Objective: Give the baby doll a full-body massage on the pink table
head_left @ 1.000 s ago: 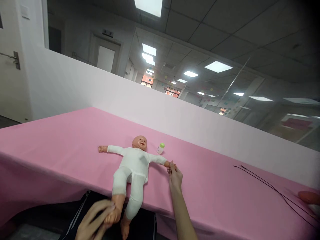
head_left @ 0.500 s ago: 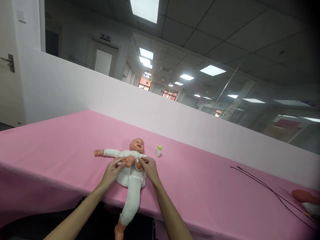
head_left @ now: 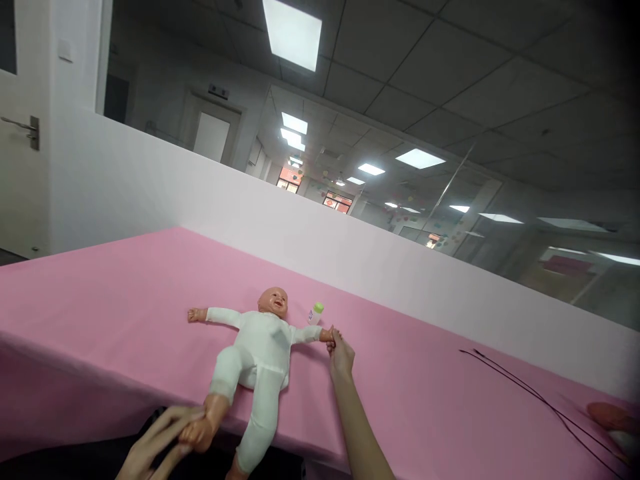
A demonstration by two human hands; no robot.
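A baby doll [head_left: 265, 340] in a white cloth suit lies on its back on the pink-covered table [head_left: 410, 380], head away from me, legs over the near edge. My left hand [head_left: 163, 437] is at the lower left with its fingers around the doll's foot [head_left: 199, 432]. At the right, my right hand [head_left: 341, 353] pinches the doll's hand [head_left: 327, 335], and that arm is stretched out sideways. The doll's other arm [head_left: 220, 316] reaches out to the left. Beside the doll's head stands a small bottle [head_left: 315, 313] with a green cap.
Thin black cables [head_left: 535, 390] run across the right side of the table. A reddish-brown round object [head_left: 607, 416] lies at the far right edge. Behind the table is a white wall [head_left: 310, 233] with glass above it, and a door [head_left: 25, 160] stands at the left.
The doll's foot and hand, earlier close together over its chest, are now apart. My left hand has moved down and left with the foot, my right hand outward with the doll's hand.
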